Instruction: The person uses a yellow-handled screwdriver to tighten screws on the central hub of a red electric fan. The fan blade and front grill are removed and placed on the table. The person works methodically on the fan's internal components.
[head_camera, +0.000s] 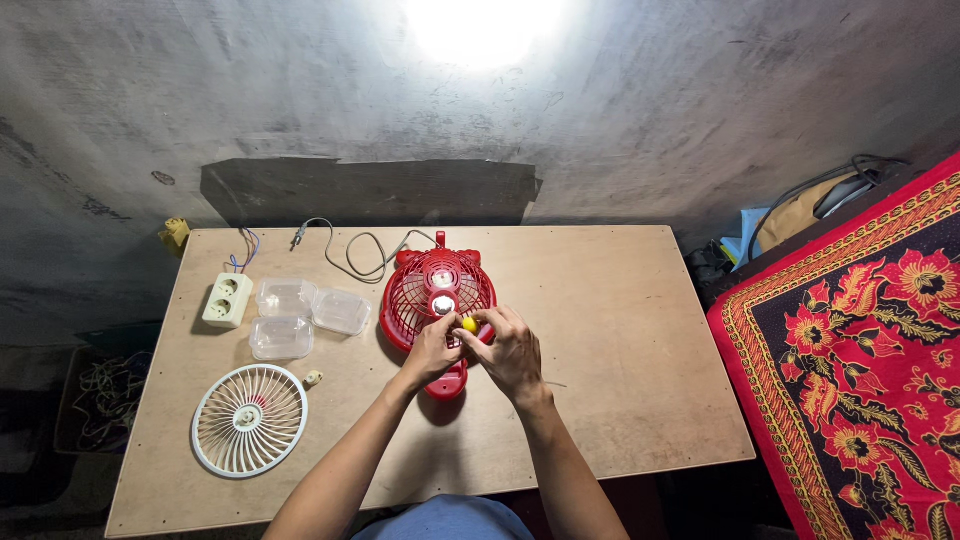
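Fan body (437, 300) in red plastic lies near the middle of the desk (620, 330), back grille up, its base toward me. That flat pose keeps the round metal hub at the centre facing my camera, which I judge is why it sits that way.

My left hand (432, 350) rests on the lower edge of the grille, fingers curled onto the red plastic, seemingly to steady the body. My right hand (512, 352) is closed around a small yellow-tipped tool (469, 324), probably a screwdriver handle, held just beside the hub; the tip itself is hidden, so I cannot tell where it touches.

A grey cord (360, 255) runs from the top of the fan body across the far side of the desk and ends in a loose plug.

To the left, three clear plastic tubs (295, 318) sit clustered together, touching or nearly so; I cannot make out any contents. Beyond them is a pale double socket block (227, 300) with short wires at its far end.

Nearer me on the left lies a white front grille (249, 420), flat and well apart from the red body, with a small pale piece just beside its rim.

A red floral cloth (860, 360) covers something off the desk's right edge.
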